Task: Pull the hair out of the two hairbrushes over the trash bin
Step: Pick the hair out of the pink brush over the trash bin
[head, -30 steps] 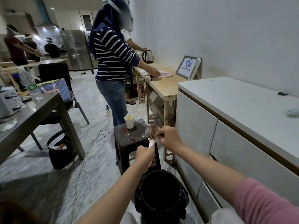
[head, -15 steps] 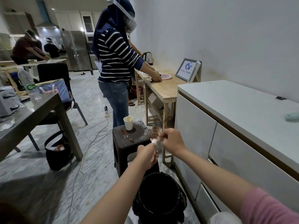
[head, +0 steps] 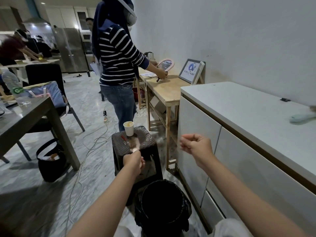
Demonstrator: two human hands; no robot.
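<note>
My left hand [head: 134, 161] grips the handle of a small hairbrush [head: 134, 144], which looks blurred and points away from me over the dark stool [head: 147, 142]. My right hand [head: 196, 145] is off to the right of the brush, fingers pinched shut; whether hair is between them is too faint to tell. The black-lined trash bin [head: 162, 202] stands on the floor below and in front of both hands. A second, pale green hairbrush [head: 302, 117] lies on the white counter [head: 248, 113] at the far right.
A paper cup [head: 129, 128] and a red stick-like item [head: 123, 138] rest on the stool. A person in a striped top [head: 118, 65] stands at a wooden table [head: 162, 88]. Cables [head: 95, 142] cross the floor; a grey table [head: 25, 115] and black bag [head: 49, 159] sit to the left.
My right hand has pulled away from the brush to the right, pinched shut. My left hand with the brush has shifted left over the stool. The view has tilted slightly.
</note>
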